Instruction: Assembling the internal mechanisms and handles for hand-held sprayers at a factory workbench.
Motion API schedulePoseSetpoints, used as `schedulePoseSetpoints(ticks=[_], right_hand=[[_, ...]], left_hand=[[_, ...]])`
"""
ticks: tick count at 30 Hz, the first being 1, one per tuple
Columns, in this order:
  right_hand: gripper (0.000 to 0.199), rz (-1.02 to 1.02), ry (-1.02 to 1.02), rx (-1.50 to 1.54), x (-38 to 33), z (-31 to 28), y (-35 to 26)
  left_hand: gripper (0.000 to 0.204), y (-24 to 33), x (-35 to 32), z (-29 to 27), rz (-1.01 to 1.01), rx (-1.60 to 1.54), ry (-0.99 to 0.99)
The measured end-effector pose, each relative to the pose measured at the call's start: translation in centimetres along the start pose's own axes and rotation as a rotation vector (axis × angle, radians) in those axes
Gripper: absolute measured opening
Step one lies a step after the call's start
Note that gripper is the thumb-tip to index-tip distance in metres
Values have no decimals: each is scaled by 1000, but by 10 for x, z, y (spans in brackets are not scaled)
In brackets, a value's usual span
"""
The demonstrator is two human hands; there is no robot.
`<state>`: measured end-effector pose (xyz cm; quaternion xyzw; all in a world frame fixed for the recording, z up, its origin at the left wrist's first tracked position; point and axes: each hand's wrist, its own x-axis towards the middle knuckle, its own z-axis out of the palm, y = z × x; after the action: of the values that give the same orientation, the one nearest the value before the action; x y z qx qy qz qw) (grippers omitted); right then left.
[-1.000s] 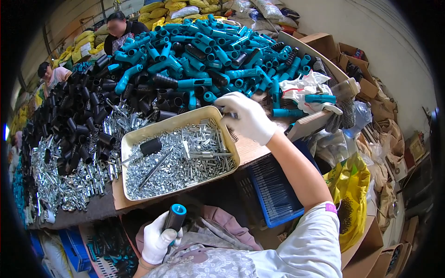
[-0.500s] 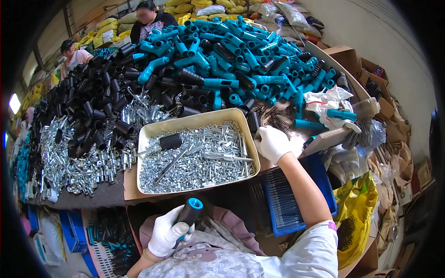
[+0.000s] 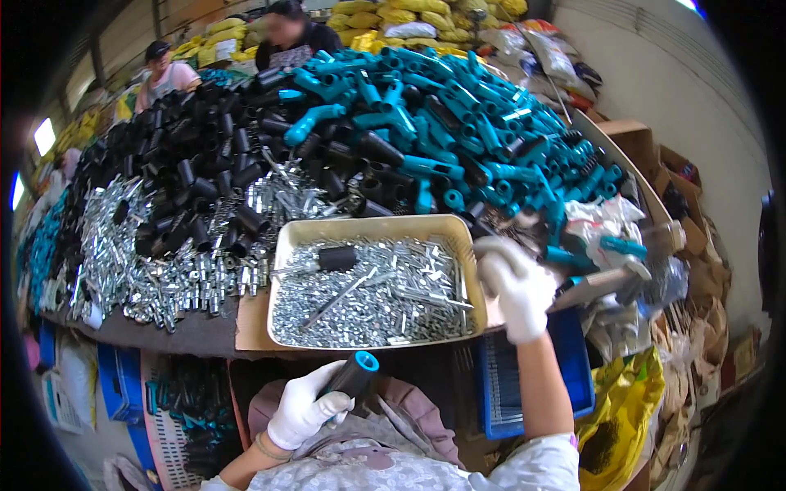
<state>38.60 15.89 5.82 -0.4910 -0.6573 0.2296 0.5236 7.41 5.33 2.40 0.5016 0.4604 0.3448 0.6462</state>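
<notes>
My left hand (image 3: 304,413), in a white glove, grips a black tubular handle (image 3: 347,385) with a teal ring round its open end, tilted up in front of my lap. Just past the right rim of the cream tray (image 3: 476,311), my right hand (image 3: 517,288), also gloved, is smeared by motion. Whether it holds anything I cannot tell. Small metal pins and bits (image 3: 327,299) fill the tray. A screwdriver-like tool with a black grip (image 3: 337,259) and a thin metal rod (image 3: 334,303) lie on top of them.
Behind the tray rise heaps of teal housings (image 3: 458,106), black sleeves (image 3: 205,184) and shiny metal parts (image 3: 115,237). A blue bin (image 3: 577,385) sits below the table edge at right, beside a yellow sack (image 3: 634,401). Two people (image 3: 291,37) (image 3: 168,72) are across the table.
The view has shifted, so the table's contents sit further right. My right hand has lifted from a closed pose by the springs and is moving. My left hand keeps its hold on the handle.
</notes>
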Motion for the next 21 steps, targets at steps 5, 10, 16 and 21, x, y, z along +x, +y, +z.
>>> schedulePoseSetpoints(ticks=[5,10,16,21], right_hand=[[15,-135,-584,61,-32,54,-56],[10,-284,-513,-52,-46,90,-66],[9,-216,-716,88,-24,119,-74],[14,-635,-931,-12,46,150,-104]], left_hand=[[70,2,-1,-19,137,106,13],[57,10,-5,-36,580,765,180],[67,-3,-7,-59,495,446,130],[81,-16,-5,-83,300,25,183]])
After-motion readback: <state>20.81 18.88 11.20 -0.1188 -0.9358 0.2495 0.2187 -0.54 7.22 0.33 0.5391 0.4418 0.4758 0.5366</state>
